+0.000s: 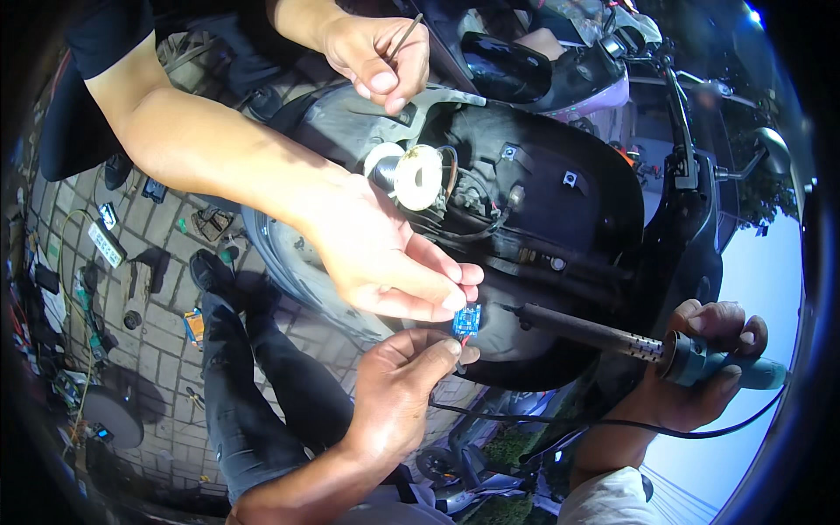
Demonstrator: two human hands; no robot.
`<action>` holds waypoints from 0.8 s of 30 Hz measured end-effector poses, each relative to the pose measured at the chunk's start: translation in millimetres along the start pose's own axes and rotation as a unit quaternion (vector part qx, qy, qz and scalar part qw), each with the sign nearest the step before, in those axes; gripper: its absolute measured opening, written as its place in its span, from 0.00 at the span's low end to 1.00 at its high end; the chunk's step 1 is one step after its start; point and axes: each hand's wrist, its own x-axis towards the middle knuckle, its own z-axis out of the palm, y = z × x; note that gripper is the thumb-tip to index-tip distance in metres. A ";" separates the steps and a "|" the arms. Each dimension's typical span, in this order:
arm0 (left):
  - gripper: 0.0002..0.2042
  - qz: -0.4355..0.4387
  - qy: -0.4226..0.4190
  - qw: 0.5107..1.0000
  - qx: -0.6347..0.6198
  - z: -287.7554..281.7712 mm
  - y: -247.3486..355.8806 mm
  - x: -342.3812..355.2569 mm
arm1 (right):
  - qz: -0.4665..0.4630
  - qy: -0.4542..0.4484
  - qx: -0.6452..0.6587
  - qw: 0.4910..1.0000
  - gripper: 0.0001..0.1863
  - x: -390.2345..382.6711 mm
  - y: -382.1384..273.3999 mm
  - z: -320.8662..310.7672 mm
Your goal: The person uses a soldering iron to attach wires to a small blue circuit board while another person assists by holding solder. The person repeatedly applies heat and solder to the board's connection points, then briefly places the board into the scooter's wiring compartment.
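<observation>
My left hand (pixel 395 383) pinches a small blue circuit board (pixel 466 322) with red and dark wires at its lower edge. A co-worker's hand (pixel 394 271) reaches over it, fingertips at the board's top. My right hand (pixel 693 385) grips the green handle (pixel 740 372) of a soldering iron, whose metal barrel (pixel 586 334) points left toward the board; a black cord loops below. The co-worker's other hand (pixel 376 61) holds a thin rod (pixel 405 33) higher up. A white spool of wire (pixel 417 178) sits on the black scooter body beyond.
The scooter's black body (pixel 595 219) fills the middle, with a mirror (pixel 770 153) on the right. Another vehicle (pixel 560 79) stands behind. Tools and parts, including an orange item (pixel 194 325), lie on the paving (pixel 157 367) at left, near dark-trousered legs (pixel 229 376).
</observation>
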 end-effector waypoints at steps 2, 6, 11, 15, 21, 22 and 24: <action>0.07 -0.006 -0.012 1.000 0.002 0.4 0.1 -2.1 | 0.003 -0.008 -0.007 1.000 0.21 -0.5 -5.9 -4.4; 0.10 0.015 -0.015 1.000 -0.012 -3.7 0.7 -6.9 | -0.004 -0.009 0.018 1.000 0.21 0.6 0.2 -3.4; 0.10 0.248 0.072 0.941 0.220 -6.1 7.6 -25.5 | 0.026 -0.047 0.062 0.997 0.18 1.3 -12.7 -12.0; 0.07 0.391 -0.039 0.827 0.402 -17.0 33.4 -56.7 | 0.019 -0.028 0.055 0.998 0.17 1.2 -13.3 -14.5; 0.10 0.533 -0.217 0.728 0.374 12.1 30.9 -75.6 | -0.006 0.074 0.043 0.996 0.19 -14.7 -13.6 -12.3; 0.12 0.549 -0.238 0.720 0.350 14.7 27.2 -75.7 | 0.002 0.077 0.050 0.996 0.19 -20.9 -13.2 -17.6; 0.09 0.496 -0.256 0.744 0.367 13.7 35.2 -83.3 | 0.017 0.080 0.076 0.994 0.17 -30.0 -12.9 -19.5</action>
